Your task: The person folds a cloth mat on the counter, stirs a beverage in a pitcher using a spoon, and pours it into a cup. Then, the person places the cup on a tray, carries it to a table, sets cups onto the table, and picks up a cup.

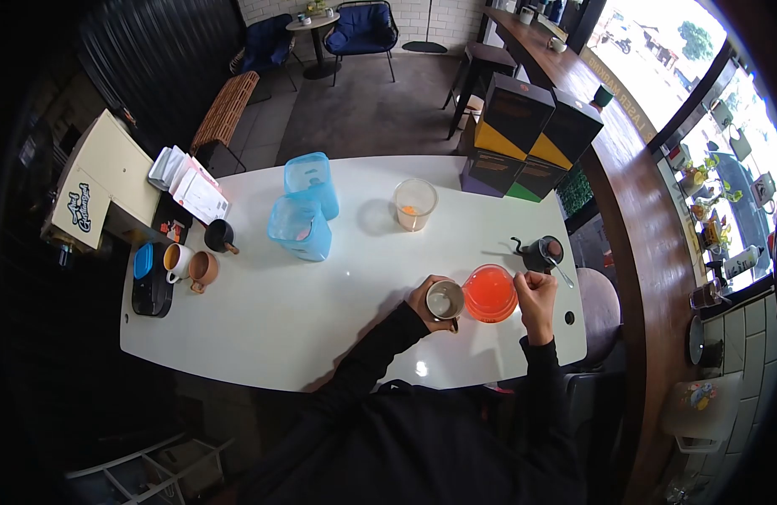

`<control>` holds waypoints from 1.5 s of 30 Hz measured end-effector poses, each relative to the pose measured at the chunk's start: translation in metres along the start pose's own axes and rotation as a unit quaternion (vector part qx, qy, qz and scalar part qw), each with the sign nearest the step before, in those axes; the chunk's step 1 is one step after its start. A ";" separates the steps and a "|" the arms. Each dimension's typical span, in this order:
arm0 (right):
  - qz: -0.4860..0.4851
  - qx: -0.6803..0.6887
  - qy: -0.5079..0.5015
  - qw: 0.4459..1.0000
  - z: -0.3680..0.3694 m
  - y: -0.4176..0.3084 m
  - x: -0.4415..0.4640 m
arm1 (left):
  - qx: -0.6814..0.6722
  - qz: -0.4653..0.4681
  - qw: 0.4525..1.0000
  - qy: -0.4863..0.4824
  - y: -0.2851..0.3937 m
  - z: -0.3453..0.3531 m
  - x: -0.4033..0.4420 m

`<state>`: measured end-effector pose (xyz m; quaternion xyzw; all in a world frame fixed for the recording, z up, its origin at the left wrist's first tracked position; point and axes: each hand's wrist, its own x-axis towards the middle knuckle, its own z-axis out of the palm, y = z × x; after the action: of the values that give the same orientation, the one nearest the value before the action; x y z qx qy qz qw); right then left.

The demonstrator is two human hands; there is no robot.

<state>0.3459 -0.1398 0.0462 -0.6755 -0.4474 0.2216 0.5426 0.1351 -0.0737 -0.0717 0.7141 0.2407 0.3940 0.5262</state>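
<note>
My left hand (424, 301) is wrapped round a mug (444, 296), its pale inside facing up and its handle toward me. Just to the right is a clear jug of red-orange liquid (490, 295), its spout side close to the mug's rim. My right hand (536, 303) is closed at the right side of the jug, where its handle would be; the fingers hide the grip itself. Behind that hand stands a black gooseneck kettle (540, 252) with a metal spoon (563, 271) leaning at it.
Two blue translucent containers (301, 231) and a clear cup with something orange inside (415, 202) stand farther back on the white table (355, 320). Stacked boxes (516, 118) occupy the back right corner. Mugs (203, 268), papers (199, 192) and a cream machine (102, 185) are at left.
</note>
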 end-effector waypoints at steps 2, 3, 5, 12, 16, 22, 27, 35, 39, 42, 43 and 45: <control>-0.012 -0.019 -0.006 1.000 -0.001 0.006 0.002 | -0.019 0.007 1.000 -0.001 -0.001 0.001 0.000; -0.024 -0.038 -0.012 0.999 -0.001 0.007 0.004 | -0.019 0.007 1.000 -0.001 0.000 0.000 0.001; -0.025 -0.048 -0.018 0.998 -0.003 0.005 0.005 | -0.021 0.010 1.000 -0.001 0.001 -0.001 0.000; -0.013 -0.081 -0.033 0.996 -0.012 -0.016 0.010 | -0.011 0.006 1.000 -0.005 0.003 -0.001 0.000; -0.031 -0.066 -0.039 0.997 -0.016 -0.027 0.013 | 0.003 -0.006 1.000 0.001 0.004 -0.001 0.001; -0.023 -0.099 -0.063 0.993 -0.029 -0.047 0.021 | 0.018 -0.002 1.000 0.001 0.002 -0.002 0.000; -0.078 -0.096 -0.072 0.990 -0.035 -0.060 0.027 | 0.011 -0.024 1.000 0.000 0.001 -0.001 0.000; -0.073 -0.080 -0.072 0.992 -0.043 -0.060 0.035 | 0.014 -0.021 1.000 -0.001 -0.006 0.001 0.000; -0.094 -0.064 -0.073 0.991 -0.044 -0.059 0.037 | 0.027 -0.012 1.000 0.001 -0.005 0.001 0.000; -0.079 -0.069 -0.069 0.992 -0.045 -0.057 0.036 | 0.014 -0.023 1.000 -0.003 -0.006 0.001 -0.001; -0.079 -0.069 -0.068 0.992 -0.045 -0.057 0.036 | 0.009 -0.019 1.000 -0.003 -0.007 0.001 -0.001; -0.080 -0.081 -0.064 0.991 -0.044 -0.057 0.034 | 0.004 -0.014 1.000 -0.003 -0.008 0.002 0.000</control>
<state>0.3767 -0.1338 0.1193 -0.6635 -0.5508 0.1833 0.4720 0.1367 -0.0722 -0.0798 0.7141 0.2507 0.3830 0.5296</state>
